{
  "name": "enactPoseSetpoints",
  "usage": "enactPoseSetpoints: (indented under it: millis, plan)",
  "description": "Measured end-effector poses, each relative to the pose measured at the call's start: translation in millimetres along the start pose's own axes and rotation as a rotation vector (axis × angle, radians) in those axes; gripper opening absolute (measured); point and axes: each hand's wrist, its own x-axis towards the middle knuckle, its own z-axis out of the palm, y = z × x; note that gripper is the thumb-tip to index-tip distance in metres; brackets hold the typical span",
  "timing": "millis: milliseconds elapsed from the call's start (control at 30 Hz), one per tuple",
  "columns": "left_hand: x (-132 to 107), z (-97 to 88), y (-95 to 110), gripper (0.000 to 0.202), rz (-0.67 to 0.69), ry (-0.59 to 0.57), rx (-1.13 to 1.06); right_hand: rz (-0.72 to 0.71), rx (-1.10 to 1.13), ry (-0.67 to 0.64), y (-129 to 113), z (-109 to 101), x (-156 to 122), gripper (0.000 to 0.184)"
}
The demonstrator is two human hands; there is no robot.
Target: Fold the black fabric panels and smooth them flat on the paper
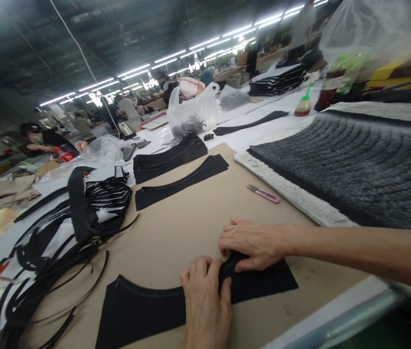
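A black fabric piece (143, 310) with a curved, stitched-looking upper edge lies on the tan board (176, 237) in front of me. My left hand (205, 295) rests over its middle, fingers bent across the curved edge and thumb on the cloth. Just to the right, my right hand (254, 245) grips the same edge, its fingers curled over the far side and its thumb on the near side. Between the hands the edge is slightly raised and folded. The fingertips of both hands are partly hidden.
Pink thread snips (263, 194) lie beyond my right hand. Similar black pieces (181, 182) and a stack (171, 157) sit farther back. Black strips (56, 271) curl at left. A dark textured pad (354, 165) lies at right, near an oil bottle (303, 105). A person (50, 140) is at far left.
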Motion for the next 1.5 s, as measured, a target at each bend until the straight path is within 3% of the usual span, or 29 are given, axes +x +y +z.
enactPoseSetpoints:
  millis: [167,367,700,867,1000,1100,1300,1500]
  plan:
    - [12.9,-2.7,11.5,0.024,-0.111,-0.104,0.017,0.079,0.081,-0.079,4.5,-6.9,1.6,0.022]
    - [25.4,1.4,24.2,0.029,-0.087,-0.227,-0.052,0.129,0.08,-0.097,9.0,-10.0,-4.6,0.019]
    - [37.6,8.5,31.5,0.038,-0.085,-0.263,-0.069,0.06,0.066,0.04,22.0,-2.0,-20.1,0.012]
    - [21.6,25.9,24.7,0.043,0.045,-0.189,0.019,-0.037,0.055,0.118,27.5,5.1,-27.3,0.013]
    - [-1.6,54.3,11.8,0.058,0.229,0.022,0.149,-0.093,-0.043,0.147,30.8,8.3,-34.3,0.015]
    - [-8.6,64.7,8.3,0.06,0.258,0.111,0.181,-0.109,-0.107,0.138,32.5,7.9,-38.3,0.015]
    - [8.1,41.8,19.7,0.047,0.147,-0.031,0.09,-0.077,-0.119,0.148,33.4,0.0,-40.9,0.012]
    - [26.0,27.2,27.2,0.03,0.023,0.012,0.037,-0.043,-0.114,0.102,38.3,-6.5,-36.8,0.019]
